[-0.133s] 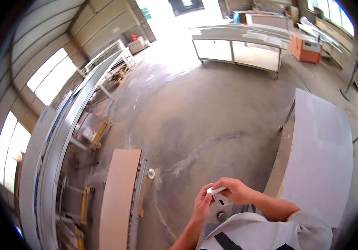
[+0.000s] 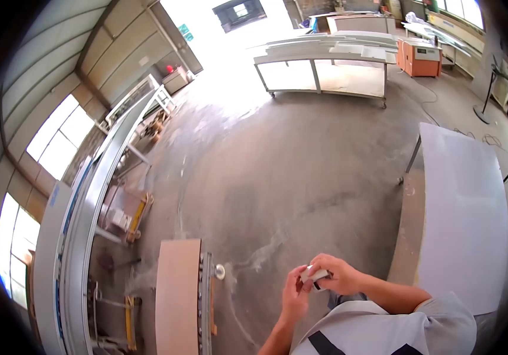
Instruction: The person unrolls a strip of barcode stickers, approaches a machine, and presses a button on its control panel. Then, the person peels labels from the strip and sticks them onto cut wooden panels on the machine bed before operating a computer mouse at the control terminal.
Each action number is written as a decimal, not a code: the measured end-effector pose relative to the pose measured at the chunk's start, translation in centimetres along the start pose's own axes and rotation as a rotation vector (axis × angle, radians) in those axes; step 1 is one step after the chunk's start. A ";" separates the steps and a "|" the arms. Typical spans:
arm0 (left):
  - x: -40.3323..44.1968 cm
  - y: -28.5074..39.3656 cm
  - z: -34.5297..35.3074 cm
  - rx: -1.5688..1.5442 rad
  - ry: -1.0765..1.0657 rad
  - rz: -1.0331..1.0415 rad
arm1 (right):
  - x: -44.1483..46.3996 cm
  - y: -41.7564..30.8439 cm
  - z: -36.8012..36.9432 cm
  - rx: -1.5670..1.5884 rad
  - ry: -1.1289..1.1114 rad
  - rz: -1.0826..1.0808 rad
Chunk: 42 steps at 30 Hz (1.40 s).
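Both hands meet in front of my body around a small white box (image 2: 319, 274) with a dark patch on its lower side. My left hand (image 2: 294, 296) grips the box from the left, fingers curled at its edge. From the right, my right hand (image 2: 339, 276) closes over the top and side of it. Fingers cover much of the box, so its exact kind is not clear. Below the hands is my light grey shirt (image 2: 378, 328) with dark straps.
A pale-topped table (image 2: 464, 207) stands close on my right. At lower left, a board (image 2: 177, 296) lies on a roller stand beside a long metal machine (image 2: 85, 248). Farther ahead are a wheeled bench (image 2: 319, 59) and an orange machine (image 2: 418, 59). Cables lie on the floor at right.
The view has shifted, so the board and benches sit differently in it. The white box has turned in my hands, and my fingers now cover more of it.
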<state>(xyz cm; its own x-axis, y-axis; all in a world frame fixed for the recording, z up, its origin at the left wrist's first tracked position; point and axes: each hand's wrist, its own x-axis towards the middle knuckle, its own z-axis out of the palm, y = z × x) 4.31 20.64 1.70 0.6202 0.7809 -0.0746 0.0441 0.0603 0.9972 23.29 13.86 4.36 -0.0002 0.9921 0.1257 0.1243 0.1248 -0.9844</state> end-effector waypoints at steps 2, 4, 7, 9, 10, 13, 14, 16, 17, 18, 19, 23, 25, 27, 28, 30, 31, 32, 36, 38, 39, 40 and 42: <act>6.8 -2.9 -1.2 0.221 0.046 -0.023 | 5.3 3.4 -2.3 -0.034 0.049 0.056; 14.7 -5.4 -4.1 0.154 0.044 0.027 | 12.5 7.7 -3.6 0.031 0.090 0.097; 30.8 -8.9 -9.8 0.216 0.037 0.144 | 27.6 10.0 -9.8 0.053 0.140 0.117; 39.1 -4.8 -13.0 -0.134 -0.114 -0.083 | 34.8 8.3 -12.2 0.013 0.157 0.154; 42.5 -3.1 -15.0 -0.306 -0.167 -0.201 | 39.5 6.7 -14.1 0.056 0.135 0.094; 52.9 3.8 -18.5 -0.612 -0.126 -0.148 | 51.9 6.7 -17.9 -0.058 0.023 -0.124; 56.2 5.1 -19.3 -0.583 -0.094 -0.093 | 55.6 6.6 -19.2 -0.074 -0.045 -0.089; 63.6 4.0 -22.1 -0.510 -0.069 0.014 | 62.8 8.1 -21.3 -0.150 -0.062 -0.105; 66.8 3.2 -23.5 -0.402 -0.042 0.101 | 66.2 9.3 -22.0 -0.192 -0.065 -0.128; 70.8 2.2 -25.3 -0.395 -0.002 0.102 | 70.2 11.2 -22.6 -0.145 -0.064 -0.037; 74.1 1.5 -26.9 -0.403 0.006 0.096 | 73.8 12.5 -23.1 -0.146 -0.073 -0.027; 90.1 2.1 -34.8 -0.153 0.079 0.080 | 90.4 16.9 -26.4 -0.098 0.088 0.093; 100.0 3.0 -38.6 -0.202 0.019 0.086 | 99.3 18.0 -28.7 -0.073 0.101 0.169; 108.1 4.0 -41.3 -0.379 -0.063 0.105 | 106.2 18.0 -31.2 -0.132 0.180 -0.068; 112.6 5.8 -42.9 -0.422 -0.238 0.083 | 110.2 17.6 -33.2 -0.146 0.189 -0.072; 120.1 8.1 -45.0 -0.400 -0.432 -0.001 | 117.0 17.7 -36.3 -0.234 0.257 -0.159; 123.5 8.6 -45.9 -0.384 -0.444 -0.012 | 120.0 18.1 -37.6 -0.223 0.276 -0.160; 126.9 8.4 -46.8 -0.356 -0.414 -0.038 | 123.0 19.0 -38.7 -0.170 0.283 -0.130; 141.6 7.0 -49.6 -0.175 -0.328 -0.037 | 137.0 24.5 -42.6 -0.127 0.283 -0.059; 149.7 5.3 -51.5 -0.074 -0.276 -0.057 | 144.3 28.2 -45.5 -0.104 0.268 -0.026; 154.6 4.8 -52.9 -0.056 -0.287 -0.056 | 148.9 29.9 -47.2 -0.097 0.235 -0.006; 160.1 3.8 -53.5 -0.077 -0.253 0.010 | 153.2 32.2 -49.7 -0.158 0.250 -0.013; 168.5 5.1 -55.5 -0.079 -0.207 0.044 | 161.7 35.2 -53.8 -0.043 0.271 -0.003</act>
<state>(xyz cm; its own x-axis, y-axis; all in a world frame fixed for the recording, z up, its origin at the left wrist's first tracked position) 65.58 186.98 -5.98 0.7680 0.6401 -0.0212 -0.0424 0.0838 0.9956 80.98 177.80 -3.32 0.2642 0.9507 0.1622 0.1662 0.1208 -0.9787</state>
